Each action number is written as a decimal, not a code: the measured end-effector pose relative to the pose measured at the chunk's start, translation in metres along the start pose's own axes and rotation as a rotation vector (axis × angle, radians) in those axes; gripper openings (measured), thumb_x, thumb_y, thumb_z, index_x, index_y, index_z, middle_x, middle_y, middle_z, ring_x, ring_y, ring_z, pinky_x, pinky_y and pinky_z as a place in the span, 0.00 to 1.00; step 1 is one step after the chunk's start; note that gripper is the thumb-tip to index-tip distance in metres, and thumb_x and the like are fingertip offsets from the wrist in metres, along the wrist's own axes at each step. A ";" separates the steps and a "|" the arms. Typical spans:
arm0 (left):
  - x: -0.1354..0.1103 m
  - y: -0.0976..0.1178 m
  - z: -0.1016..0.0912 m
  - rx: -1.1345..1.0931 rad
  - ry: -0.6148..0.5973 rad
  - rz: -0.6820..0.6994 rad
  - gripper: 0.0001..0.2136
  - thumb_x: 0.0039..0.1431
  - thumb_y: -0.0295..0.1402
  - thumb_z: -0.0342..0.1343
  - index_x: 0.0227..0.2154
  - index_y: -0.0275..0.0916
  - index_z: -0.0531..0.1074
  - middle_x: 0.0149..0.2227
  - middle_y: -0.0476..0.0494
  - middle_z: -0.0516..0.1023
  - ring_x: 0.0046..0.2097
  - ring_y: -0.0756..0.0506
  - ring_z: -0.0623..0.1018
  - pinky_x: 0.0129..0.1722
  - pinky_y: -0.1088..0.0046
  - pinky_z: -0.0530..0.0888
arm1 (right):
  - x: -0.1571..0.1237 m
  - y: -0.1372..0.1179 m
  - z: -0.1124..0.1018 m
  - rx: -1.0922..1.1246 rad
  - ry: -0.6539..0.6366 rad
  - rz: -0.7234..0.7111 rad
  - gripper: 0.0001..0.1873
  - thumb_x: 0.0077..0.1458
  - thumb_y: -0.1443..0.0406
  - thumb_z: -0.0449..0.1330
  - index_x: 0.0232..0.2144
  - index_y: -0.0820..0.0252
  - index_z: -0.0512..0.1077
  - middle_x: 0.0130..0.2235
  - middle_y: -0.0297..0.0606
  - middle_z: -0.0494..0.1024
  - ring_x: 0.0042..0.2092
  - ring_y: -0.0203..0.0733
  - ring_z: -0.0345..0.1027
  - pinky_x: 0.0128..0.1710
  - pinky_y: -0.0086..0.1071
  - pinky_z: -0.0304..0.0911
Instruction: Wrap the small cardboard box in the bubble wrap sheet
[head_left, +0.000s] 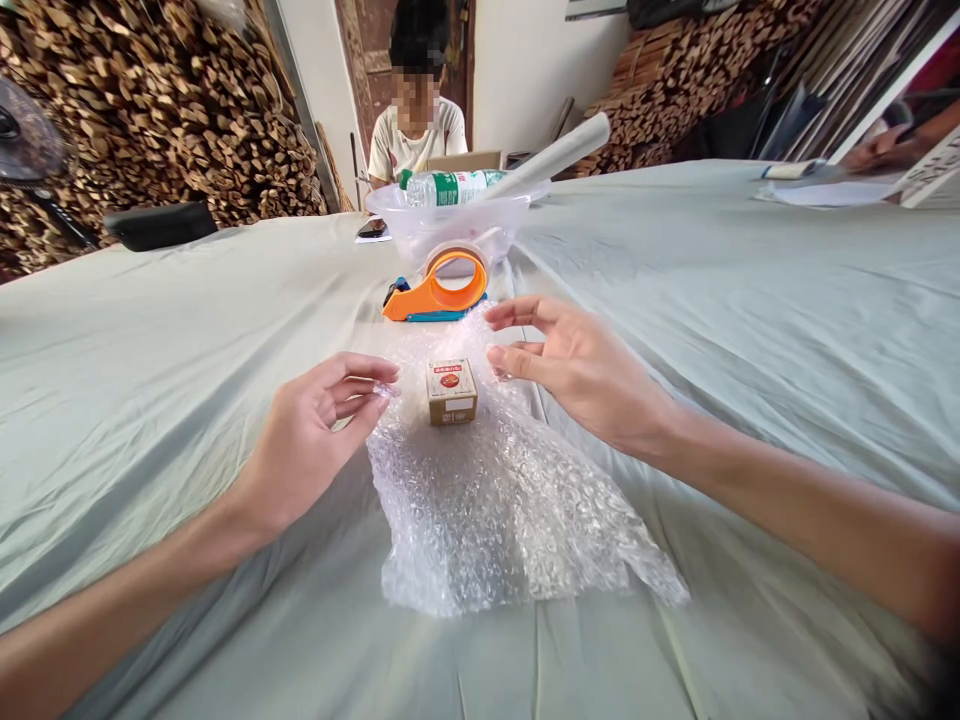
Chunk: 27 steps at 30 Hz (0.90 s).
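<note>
Small box [451,391] set on bubble wrap [495,500] spread over tabletop [150,330], not yet folded around; left hand [311,435] pinching wrap edge, right hand [577,365] grip spread, empty, beside box.

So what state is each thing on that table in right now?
small box: upright, closed, on the wrap
bubble wrap: spread flat, edges pinched
left hand: pinching the wrap's left edge
right hand: fingers at the wrap's right edge
tape dispenser: lying idle
water bottle: on its side in the bowl
</note>
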<state>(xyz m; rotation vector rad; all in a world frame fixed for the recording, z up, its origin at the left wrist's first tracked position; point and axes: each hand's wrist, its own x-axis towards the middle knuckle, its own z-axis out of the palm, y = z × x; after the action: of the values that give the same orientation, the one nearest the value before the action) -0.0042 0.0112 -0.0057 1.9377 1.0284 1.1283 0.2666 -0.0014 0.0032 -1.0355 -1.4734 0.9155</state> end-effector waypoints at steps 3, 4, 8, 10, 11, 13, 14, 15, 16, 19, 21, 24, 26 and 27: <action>-0.001 0.005 -0.001 0.011 -0.015 0.005 0.08 0.67 0.35 0.63 0.47 0.42 0.80 0.49 0.45 0.85 0.47 0.47 0.85 0.47 0.73 0.83 | -0.001 0.004 0.004 0.164 -0.028 0.027 0.19 0.59 0.61 0.71 0.49 0.60 0.74 0.56 0.41 0.74 0.42 0.36 0.80 0.54 0.42 0.81; -0.002 0.006 -0.001 0.025 -0.019 0.012 0.08 0.69 0.35 0.61 0.47 0.42 0.80 0.49 0.45 0.85 0.48 0.47 0.85 0.47 0.73 0.83 | -0.002 0.005 0.005 0.189 -0.041 0.016 0.16 0.60 0.62 0.70 0.48 0.59 0.73 0.57 0.41 0.74 0.44 0.38 0.81 0.57 0.43 0.80; -0.003 0.005 -0.001 0.064 -0.001 0.051 0.09 0.72 0.32 0.56 0.48 0.42 0.80 0.50 0.46 0.85 0.50 0.47 0.85 0.52 0.72 0.83 | -0.006 0.007 0.009 0.067 -0.080 -0.097 0.08 0.63 0.65 0.66 0.45 0.56 0.74 0.52 0.38 0.77 0.52 0.44 0.81 0.62 0.46 0.77; -0.003 0.002 0.001 0.064 0.005 0.072 0.08 0.71 0.31 0.57 0.48 0.43 0.80 0.49 0.46 0.85 0.51 0.48 0.85 0.53 0.72 0.83 | -0.007 0.008 0.009 -0.096 -0.097 -0.188 0.03 0.64 0.66 0.65 0.41 0.56 0.76 0.50 0.40 0.77 0.54 0.43 0.79 0.63 0.46 0.75; -0.003 0.001 0.002 0.056 0.003 0.081 0.08 0.70 0.30 0.58 0.48 0.43 0.79 0.49 0.47 0.85 0.51 0.48 0.85 0.54 0.71 0.83 | -0.007 0.009 0.009 -0.193 -0.105 -0.238 0.02 0.64 0.66 0.64 0.40 0.57 0.77 0.51 0.41 0.76 0.55 0.43 0.78 0.64 0.46 0.74; -0.004 -0.002 0.003 0.037 -0.011 0.107 0.08 0.69 0.30 0.60 0.48 0.43 0.79 0.50 0.47 0.84 0.52 0.48 0.84 0.57 0.71 0.82 | -0.008 0.010 0.008 -0.376 -0.111 -0.334 0.05 0.65 0.67 0.62 0.40 0.56 0.80 0.53 0.42 0.75 0.57 0.44 0.75 0.66 0.48 0.71; -0.004 -0.003 0.004 0.031 -0.023 0.128 0.09 0.68 0.29 0.61 0.49 0.44 0.79 0.52 0.47 0.83 0.54 0.48 0.83 0.59 0.70 0.81 | -0.008 0.010 0.007 -0.447 -0.116 -0.372 0.07 0.66 0.67 0.62 0.41 0.55 0.81 0.54 0.43 0.74 0.58 0.45 0.75 0.66 0.49 0.70; -0.004 -0.004 0.004 0.032 -0.038 0.155 0.10 0.68 0.28 0.61 0.49 0.45 0.79 0.53 0.47 0.82 0.56 0.48 0.82 0.61 0.69 0.81 | -0.009 0.010 0.007 -0.499 -0.125 -0.406 0.08 0.67 0.67 0.61 0.43 0.54 0.81 0.54 0.43 0.75 0.58 0.46 0.74 0.66 0.50 0.70; -0.005 -0.004 0.003 0.042 -0.055 0.184 0.11 0.68 0.27 0.61 0.49 0.46 0.79 0.54 0.48 0.81 0.57 0.48 0.81 0.62 0.69 0.80 | -0.009 0.009 0.006 -0.530 -0.143 -0.433 0.09 0.68 0.66 0.61 0.44 0.54 0.82 0.54 0.43 0.76 0.58 0.46 0.75 0.66 0.50 0.70; -0.005 -0.006 0.001 0.139 -0.082 0.256 0.15 0.68 0.24 0.60 0.50 0.50 0.81 0.53 0.49 0.79 0.58 0.47 0.80 0.60 0.68 0.79 | -0.009 0.006 0.005 -0.533 -0.234 -0.486 0.12 0.72 0.65 0.58 0.48 0.53 0.81 0.53 0.42 0.79 0.56 0.45 0.76 0.63 0.47 0.72; -0.005 -0.006 -0.001 0.227 -0.075 0.284 0.15 0.67 0.23 0.60 0.48 0.51 0.82 0.51 0.49 0.78 0.55 0.48 0.80 0.56 0.68 0.79 | -0.009 0.005 0.005 -0.532 -0.278 -0.516 0.12 0.72 0.66 0.57 0.50 0.54 0.80 0.54 0.41 0.81 0.57 0.44 0.76 0.63 0.46 0.71; -0.006 -0.005 -0.003 0.272 -0.041 0.318 0.12 0.68 0.23 0.59 0.42 0.48 0.83 0.49 0.48 0.78 0.53 0.48 0.80 0.54 0.68 0.78 | -0.009 0.004 0.005 -0.533 -0.308 -0.523 0.12 0.73 0.65 0.58 0.52 0.55 0.79 0.56 0.40 0.82 0.59 0.43 0.75 0.65 0.45 0.69; -0.008 -0.003 -0.002 0.282 -0.016 0.353 0.11 0.69 0.22 0.59 0.41 0.46 0.82 0.49 0.48 0.78 0.52 0.49 0.80 0.54 0.69 0.77 | -0.010 0.003 0.006 -0.510 -0.327 -0.512 0.12 0.72 0.65 0.59 0.53 0.53 0.78 0.56 0.38 0.83 0.60 0.43 0.75 0.65 0.46 0.69; -0.009 -0.002 -0.001 0.299 -0.007 0.380 0.11 0.69 0.22 0.59 0.42 0.45 0.81 0.49 0.47 0.78 0.52 0.48 0.80 0.54 0.68 0.78 | -0.011 0.002 0.006 -0.495 -0.339 -0.511 0.11 0.72 0.65 0.59 0.52 0.52 0.78 0.55 0.37 0.83 0.59 0.43 0.76 0.65 0.46 0.69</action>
<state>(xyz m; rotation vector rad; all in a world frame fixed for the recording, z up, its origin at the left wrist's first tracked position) -0.0088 0.0045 -0.0098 2.4499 0.8857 1.2207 0.2610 -0.0109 -0.0031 -0.7965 -2.1929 0.3696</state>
